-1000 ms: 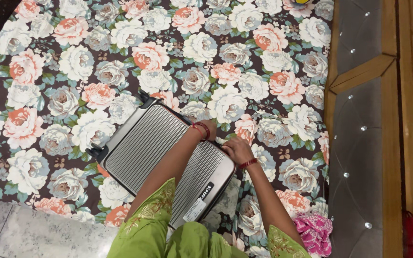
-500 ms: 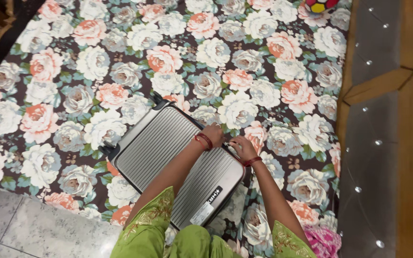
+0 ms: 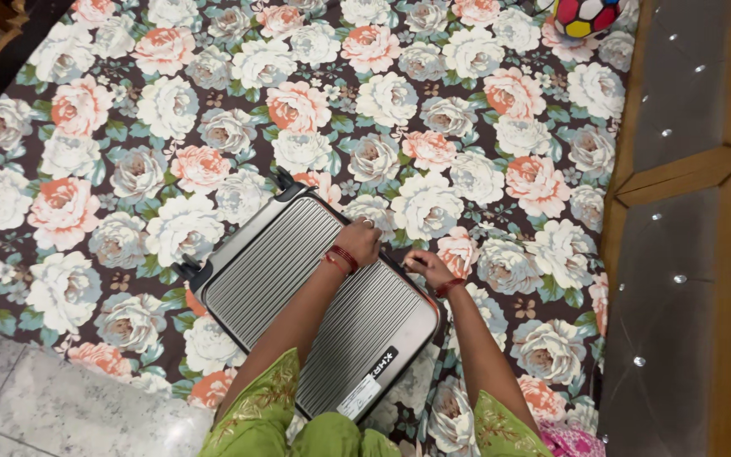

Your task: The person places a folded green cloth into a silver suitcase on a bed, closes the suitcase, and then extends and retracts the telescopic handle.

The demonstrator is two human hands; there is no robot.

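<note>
A silver ribbed hard-shell suitcase (image 3: pixel 281 279) lies flat on a bed with a floral sheet (image 3: pixel 213 110), its black wheels at the upper-left end. My left hand (image 3: pixel 360 240) rests on the suitcase's upper right edge, fingers curled over the rim. My right hand (image 3: pixel 425 267) is at the same edge a little lower, fingers pinched on something small at the seam, probably the zip pull; the pull itself is hidden. Both wrists wear red bangles, and green sleeves show at the bottom.
A multicoloured ball (image 3: pixel 584 14) sits at the top right of the bed. A grey tufted headboard with wooden trim (image 3: pixel 678 169) runs down the right. Marble floor (image 3: pixel 35 406) shows at the bottom left, a pink cloth (image 3: pixel 573 440) at the bottom right.
My left hand has slid up along the suitcase's right edge. My right hand has followed it up the same edge. The view has shifted, bringing the ball into sight.
</note>
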